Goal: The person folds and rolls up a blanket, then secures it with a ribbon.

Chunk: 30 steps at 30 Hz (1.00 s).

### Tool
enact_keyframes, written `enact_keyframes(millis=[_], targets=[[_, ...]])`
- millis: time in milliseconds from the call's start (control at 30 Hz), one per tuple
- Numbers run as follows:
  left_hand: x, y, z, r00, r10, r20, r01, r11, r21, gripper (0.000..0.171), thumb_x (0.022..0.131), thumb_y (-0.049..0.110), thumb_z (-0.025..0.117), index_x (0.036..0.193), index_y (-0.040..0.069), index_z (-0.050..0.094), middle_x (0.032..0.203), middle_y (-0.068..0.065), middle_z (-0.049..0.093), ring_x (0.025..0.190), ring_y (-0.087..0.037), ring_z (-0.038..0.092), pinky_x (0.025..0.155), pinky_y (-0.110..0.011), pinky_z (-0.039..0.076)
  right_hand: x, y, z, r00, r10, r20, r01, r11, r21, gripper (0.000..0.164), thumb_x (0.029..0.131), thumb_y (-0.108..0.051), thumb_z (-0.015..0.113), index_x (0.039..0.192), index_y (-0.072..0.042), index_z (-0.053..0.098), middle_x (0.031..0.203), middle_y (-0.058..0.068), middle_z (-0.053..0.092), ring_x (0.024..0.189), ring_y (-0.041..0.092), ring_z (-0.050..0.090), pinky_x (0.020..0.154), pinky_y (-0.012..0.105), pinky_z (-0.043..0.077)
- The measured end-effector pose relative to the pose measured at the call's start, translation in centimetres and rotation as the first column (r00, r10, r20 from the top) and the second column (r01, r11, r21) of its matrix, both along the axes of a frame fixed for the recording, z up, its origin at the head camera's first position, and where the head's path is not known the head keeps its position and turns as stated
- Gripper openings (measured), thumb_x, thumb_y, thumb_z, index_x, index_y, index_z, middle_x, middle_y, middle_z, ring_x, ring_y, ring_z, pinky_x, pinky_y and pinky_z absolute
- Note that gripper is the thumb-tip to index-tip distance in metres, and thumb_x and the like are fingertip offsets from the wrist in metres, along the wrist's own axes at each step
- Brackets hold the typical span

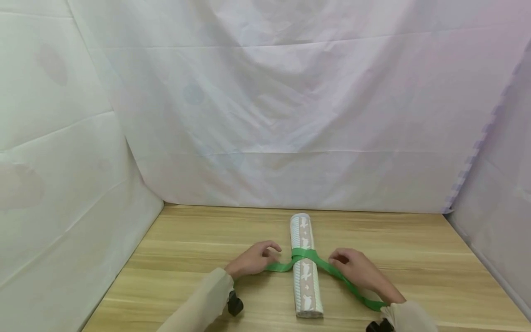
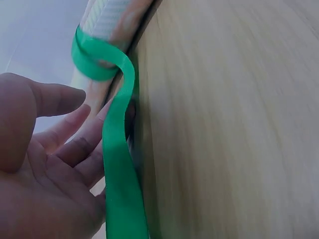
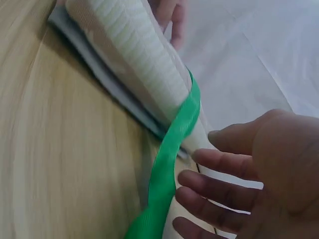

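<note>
A rolled-up cloth [image 1: 307,281], white and ribbed with a beige band of pale animal figures, lies lengthwise on the wooden table. Round its middle runs a green ribbon [image 1: 304,253], crossed on top, with one tail trailing to each side. My left hand [image 1: 254,259] is just left of the roll, fingers loosely bent, and the left tail [image 2: 122,184] passes beside its fingers without being gripped. On the other side, my right hand [image 1: 357,268] hovers by the right tail [image 3: 167,164]; its fingers [image 3: 219,191] are spread and relaxed, fingertips close to the ribbon.
The wooden tabletop [image 1: 199,226] reaches back to a hanging white cloth [image 1: 290,115]. More white sheeting [image 1: 62,184] stands along the left side, and another sheet [image 1: 502,193] borders the right. Dark wrist cameras [image 1: 235,304] sit under both wrists.
</note>
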<state>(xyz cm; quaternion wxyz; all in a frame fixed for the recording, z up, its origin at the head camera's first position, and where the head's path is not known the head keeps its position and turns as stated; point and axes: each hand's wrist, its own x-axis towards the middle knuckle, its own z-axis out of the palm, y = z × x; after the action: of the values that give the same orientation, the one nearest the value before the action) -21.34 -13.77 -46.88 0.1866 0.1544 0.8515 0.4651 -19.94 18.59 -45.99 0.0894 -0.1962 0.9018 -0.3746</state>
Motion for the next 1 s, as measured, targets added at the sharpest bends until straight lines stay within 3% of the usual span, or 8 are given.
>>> enact_keyframes(millis=[200, 367, 600, 867, 1000], targets=[[-0.1, 1.8, -0.2, 0.999, 0.024, 0.035, -0.025, 0.999, 0.038, 0.029, 0.1, 0.02, 0.057, 0.129, 0.014, 0.056, 0.108, -0.002, 0.071, 0.1, -0.018, 0.064, 0.078, -0.037, 0.051, -0.8, -3.2, -0.2, 0.994, -0.083, -0.068, 0.077, 0.994, -0.083, 0.01, 0.098, -0.018, 0.062, 0.101, -0.011, 0.069, 0.097, -0.002, 0.068, 0.091, 0.014, 0.062, 0.079, 0.03, 0.052], [0.0, 3.0, -0.6, 0.997, 0.029, 0.075, -0.037, 0.994, 0.102, 0.036, 0.099, 0.023, 0.061, 0.133, 0.016, 0.052, 0.112, -0.006, 0.069, 0.098, -0.019, 0.063, 0.071, -0.037, 0.054, -1.1, -5.3, -0.4, 0.987, -0.149, -0.054, 0.142, 0.983, -0.12, 0.009, 0.096, -0.019, 0.066, 0.095, -0.01, 0.067, 0.091, -0.003, 0.065, 0.087, 0.011, 0.06, 0.076, 0.029, 0.05], [0.0, 3.4, -0.8, 0.993, 0.043, 0.109, -0.058, 0.989, 0.139, 0.044, 0.096, 0.023, 0.066, 0.136, 0.015, 0.049, 0.094, -0.004, 0.071, 0.073, -0.015, 0.057, 0.061, -0.028, 0.044, -1.0, -6.9, -0.1, 0.977, -0.203, -0.065, 0.192, 0.972, -0.138, 0.007, 0.091, -0.011, 0.072, 0.09, -0.012, 0.064, 0.086, -0.001, 0.061, 0.077, 0.011, 0.056, 0.067, 0.026, 0.047], [-0.2, 3.0, -1.2, 0.989, 0.077, 0.123, -0.097, 0.982, 0.16, 0.043, 0.094, 0.015, 0.068, 0.133, 0.011, 0.053, 0.09, -0.007, 0.072, 0.066, -0.013, 0.049, 0.057, -0.025, 0.037, -1.2, -6.2, 0.3, 0.987, -0.124, 0.105, 0.141, 0.975, -0.174, 0.015, 0.09, -0.009, 0.072, 0.101, -0.01, 0.063, 0.093, 0.005, 0.058, 0.078, 0.017, 0.056, 0.065, 0.03, 0.048], [-0.4, 2.8, -1.4, 0.988, 0.079, 0.136, -0.102, 0.98, 0.169, 0.041, 0.094, 0.016, 0.068, 0.132, 0.012, 0.054, 0.092, -0.005, 0.072, 0.072, -0.013, 0.054, 0.062, -0.026, 0.039, -1.6, -5.8, 0.4, 0.991, -0.051, 0.122, 0.07, 0.985, -0.159, 0.022, 0.088, -0.011, 0.074, 0.105, -0.009, 0.061, 0.097, 0.008, 0.057, 0.079, 0.019, 0.056, 0.065, 0.031, 0.048]])
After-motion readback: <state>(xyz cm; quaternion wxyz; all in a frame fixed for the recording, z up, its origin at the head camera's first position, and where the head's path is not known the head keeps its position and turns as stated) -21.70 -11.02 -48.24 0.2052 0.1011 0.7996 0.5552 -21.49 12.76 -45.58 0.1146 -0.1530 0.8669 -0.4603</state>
